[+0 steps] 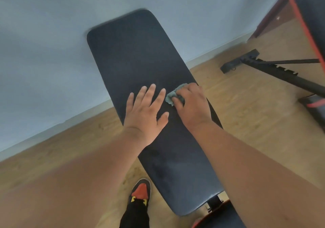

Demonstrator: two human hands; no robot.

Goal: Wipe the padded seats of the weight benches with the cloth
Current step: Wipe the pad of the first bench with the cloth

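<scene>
Head view, looking down along our forearms. Nearest us, below the left hand (146,109), a black-trousered leg ends in a red-and-black shoe (140,191) planted on the wooden floor (70,148), just left of the bench's near end. The black padded seat (139,57) of the weight bench runs from there away toward the pale wall (44,43). On its middle we rest the left hand flat, palm down, fingers straight and spread. Immediately to its right, the right hand (190,104) lies near the pad's right edge, its fingers curled over a bunched grey-green cloth (173,95) pressed against the padding; cloth shows only at the fingertips and toward the left hand's index finger. Farther right of the right hand, a second bench (309,25) with red trim stands on a black frame.
</scene>
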